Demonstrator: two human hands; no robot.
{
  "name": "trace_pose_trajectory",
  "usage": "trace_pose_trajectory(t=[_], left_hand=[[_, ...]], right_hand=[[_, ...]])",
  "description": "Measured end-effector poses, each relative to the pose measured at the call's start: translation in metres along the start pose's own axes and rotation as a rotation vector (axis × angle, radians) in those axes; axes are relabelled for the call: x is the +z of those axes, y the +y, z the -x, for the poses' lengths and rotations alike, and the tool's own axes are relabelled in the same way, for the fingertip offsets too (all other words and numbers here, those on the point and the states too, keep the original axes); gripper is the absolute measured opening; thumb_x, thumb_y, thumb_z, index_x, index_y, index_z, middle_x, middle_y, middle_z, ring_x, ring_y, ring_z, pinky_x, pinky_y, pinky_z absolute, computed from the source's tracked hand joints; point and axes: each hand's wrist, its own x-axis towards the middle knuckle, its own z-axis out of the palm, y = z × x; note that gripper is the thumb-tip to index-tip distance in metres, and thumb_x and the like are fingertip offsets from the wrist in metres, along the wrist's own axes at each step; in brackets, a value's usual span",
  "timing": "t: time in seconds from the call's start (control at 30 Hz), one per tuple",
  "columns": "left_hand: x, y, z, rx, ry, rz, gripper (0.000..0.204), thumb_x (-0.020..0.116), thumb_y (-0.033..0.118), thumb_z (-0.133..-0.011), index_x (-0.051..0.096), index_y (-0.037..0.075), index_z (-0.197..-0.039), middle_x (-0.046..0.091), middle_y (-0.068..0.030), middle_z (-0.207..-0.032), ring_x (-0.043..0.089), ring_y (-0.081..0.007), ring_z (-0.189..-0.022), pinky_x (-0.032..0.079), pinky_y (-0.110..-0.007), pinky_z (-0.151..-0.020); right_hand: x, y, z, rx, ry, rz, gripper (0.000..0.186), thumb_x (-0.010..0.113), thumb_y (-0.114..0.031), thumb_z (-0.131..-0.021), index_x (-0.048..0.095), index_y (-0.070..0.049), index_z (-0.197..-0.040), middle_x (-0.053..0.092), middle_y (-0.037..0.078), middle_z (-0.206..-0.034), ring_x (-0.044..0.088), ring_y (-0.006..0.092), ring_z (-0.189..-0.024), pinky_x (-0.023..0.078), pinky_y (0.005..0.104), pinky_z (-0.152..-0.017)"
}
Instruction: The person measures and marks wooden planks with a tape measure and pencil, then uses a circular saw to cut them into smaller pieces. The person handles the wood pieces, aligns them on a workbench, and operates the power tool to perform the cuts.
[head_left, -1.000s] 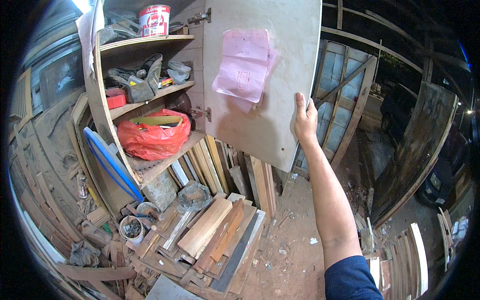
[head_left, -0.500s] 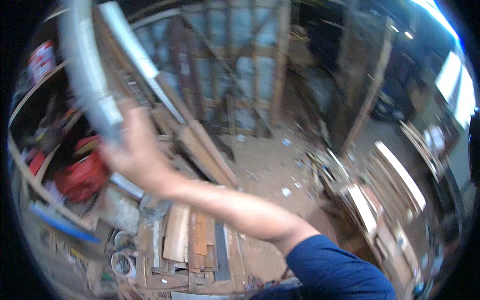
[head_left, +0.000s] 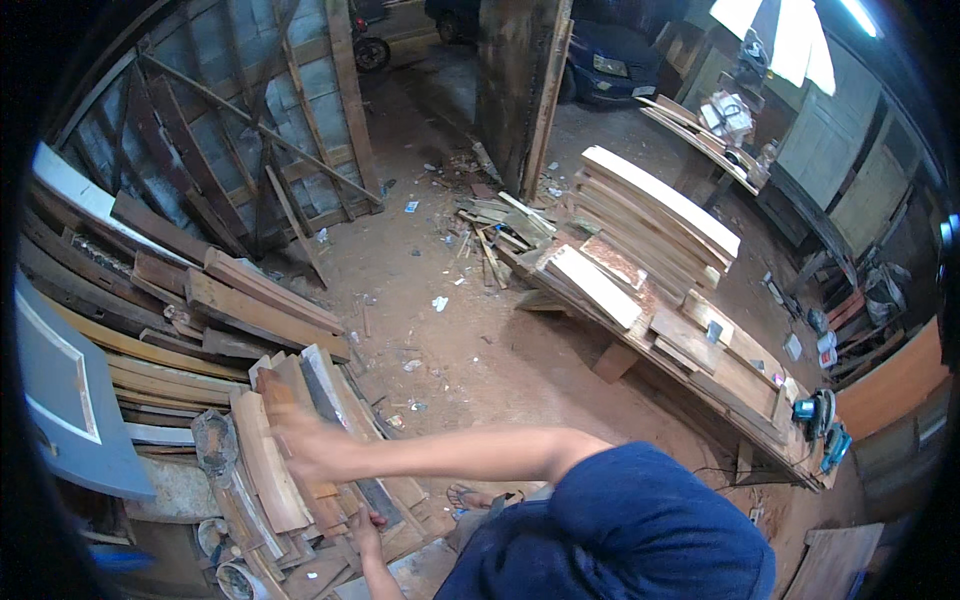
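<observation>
My right arm, in a dark blue sleeve, reaches across to the left. Motion blurs my right hand [head_left: 312,452], which is over a reddish-brown board [head_left: 325,510] in a pile of wood pieces; its grip is unclear. Next to it lies a pale, thick board [head_left: 270,470]. Lower down, my left hand [head_left: 368,530] is curled at the near end of the pile, close to a dark grey strip [head_left: 378,497]. What its fingers hold, if anything, is hidden. A blue-grey panel with a white-edged frame [head_left: 75,390] leans at the far left, apart from both hands.
Long planks [head_left: 150,290] are stacked on the left. To the right a workbench [head_left: 690,375] bears stacked boards [head_left: 650,215] and a teal power tool [head_left: 825,430]. Wood scraps [head_left: 505,225] lie at its far end. A bucket [head_left: 240,580] stands at lower left.
My right hand has let go of the long grey-and-white piece it held up at the left and come down onto the wood pile. My left hand has come into view. The view has turned rightward.
</observation>
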Motion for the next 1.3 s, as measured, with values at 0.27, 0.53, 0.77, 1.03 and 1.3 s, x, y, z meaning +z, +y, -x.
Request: trace_pose_trajectory(t=[0.27,0.53,0.77,1.03,1.3], left_hand=[[0.2,-0.018,0.042,-0.071,-0.232,-0.348,0.037,0.058,0.036,-0.105,0.068,0.001,-0.114,0.072,-0.0082,-0.091,0.066,-0.0142,-0.071,0.054,-0.029,-0.064],[0.426,-0.047,0.098,-0.065,-0.589,-0.71,0.038,0.061,0.034,-0.103,0.067,0.001,-0.121,0.073,-0.0096,-0.106,0.07,-0.0181,-0.086,0.056,-0.033,-0.077],[0.601,-0.02,0.126,0.059,-0.809,-0.812,0.043,0.063,0.035,-0.101,0.066,-0.001,-0.125,0.073,-0.012,-0.111,0.071,-0.0212,-0.097,0.055,-0.035,-0.087],[0.733,-0.036,0.119,0.057,-0.933,-0.811,0.042,0.063,0.034,-0.102,0.065,-0.001,-0.126,0.073,-0.0124,-0.112,0.07,-0.0196,-0.094,0.055,-0.034,-0.085],[0.84,-0.052,0.071,-0.071,-0.908,-0.732,0.04,0.064,0.034,-0.101,0.068,0.0,-0.123,0.073,-0.0108,-0.106,0.07,-0.018,-0.089,0.055,-0.033,-0.081]], right_hand=[[-0.253,0.03,0.564,1.387,0.273,0.524,0.051,0.071,-0.037,-0.091,0.067,-0.004,-0.129,0.068,0.025,-0.127,0.065,0.0397,-0.119,0.05,0.0496,-0.103],[-0.319,-0.109,0.843,1.474,1.248,0.5,0.043,0.074,-0.029,-0.092,0.069,0.001,-0.122,0.074,0.018,-0.111,0.072,0.0244,-0.099,0.055,0.0363,-0.089],[-0.309,-0.105,0.873,1.527,1.428,0.276,0.041,0.075,-0.025,-0.092,0.069,0.002,-0.121,0.074,0.016,-0.11,0.07,0.0229,-0.103,0.054,0.035,-0.092],[-0.503,-0.108,0.763,1.242,1.126,0.465,0.048,0.076,-0.029,-0.091,0.066,0.005,-0.123,0.071,0.022,-0.116,0.072,0.0293,-0.1,0.056,0.0384,-0.09],[-0.8,-0.045,0.614,1.131,0.589,0.941,0.074,0.079,-0.045,-0.086,0.054,-0.001,-0.14,0.054,0.026,-0.135,0.052,0.0394,-0.131,0.047,0.0486,-0.106]])
